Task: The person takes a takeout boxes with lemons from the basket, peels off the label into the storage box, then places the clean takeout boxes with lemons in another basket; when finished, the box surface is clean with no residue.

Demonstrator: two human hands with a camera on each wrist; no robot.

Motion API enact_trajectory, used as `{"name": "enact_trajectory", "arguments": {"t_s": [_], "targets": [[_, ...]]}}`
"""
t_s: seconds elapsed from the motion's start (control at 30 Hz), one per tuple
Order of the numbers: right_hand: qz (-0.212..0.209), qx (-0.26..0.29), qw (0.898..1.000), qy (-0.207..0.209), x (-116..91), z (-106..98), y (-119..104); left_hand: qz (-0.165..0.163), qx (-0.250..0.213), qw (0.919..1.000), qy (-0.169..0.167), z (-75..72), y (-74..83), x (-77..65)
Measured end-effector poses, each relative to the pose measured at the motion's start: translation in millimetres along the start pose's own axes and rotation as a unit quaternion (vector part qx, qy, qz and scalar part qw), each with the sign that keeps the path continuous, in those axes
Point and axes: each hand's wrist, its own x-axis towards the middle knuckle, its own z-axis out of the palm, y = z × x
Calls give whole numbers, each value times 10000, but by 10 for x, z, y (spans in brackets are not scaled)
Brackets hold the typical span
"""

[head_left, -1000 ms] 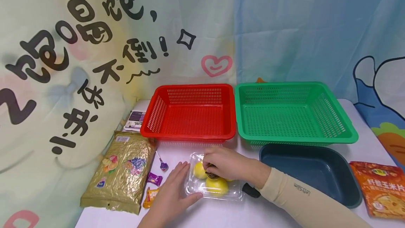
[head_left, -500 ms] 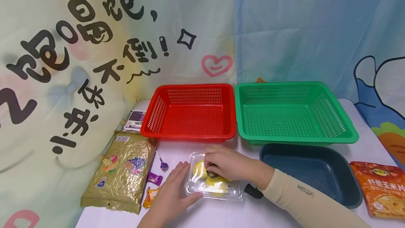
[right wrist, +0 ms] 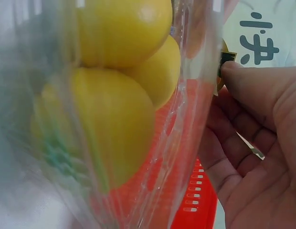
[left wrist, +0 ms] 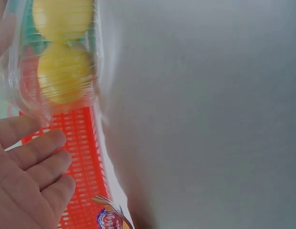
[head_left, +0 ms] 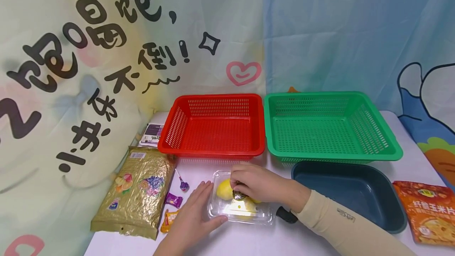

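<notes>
A clear plastic clamshell box (head_left: 261,218) with several yellow lemon-like fruits (head_left: 224,189) sits on the table, in front of the red basket. My left hand (head_left: 197,212) lies along its left side, fingers straight and thumb by the near edge. Over the lid my right hand (head_left: 254,183) pinches a black and gold label (head_left: 239,195). In the right wrist view the thumb of that hand (right wrist: 258,143) presses on the label (right wrist: 227,58), fingers curled behind. The left wrist view shows the left hand (left wrist: 33,171) with fingers extended next to the box (left wrist: 98,71).
Behind stand a red basket (head_left: 213,155) and a green basket (head_left: 334,157). A dark blue basin (head_left: 355,192) and an orange snack bag (head_left: 426,212) lie right. Left are a gold bag (head_left: 136,192), a lollipop (head_left: 183,185) and small wrapped sweets (head_left: 173,200). A black handle-like piece (head_left: 286,214) touches the right forearm's outline.
My right hand and forearm have shifted slightly to the right, still pinching the label. Glare on the lid has changed. The left hand has stayed in place.
</notes>
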Motion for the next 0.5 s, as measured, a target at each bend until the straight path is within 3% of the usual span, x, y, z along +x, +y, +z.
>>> {"name": "enact_trajectory", "arguments": {"t_s": [0.5], "targets": [[-2,226,9997,131,-38,28,64,-16,-50,10000,6,-2,-8,5]]}}
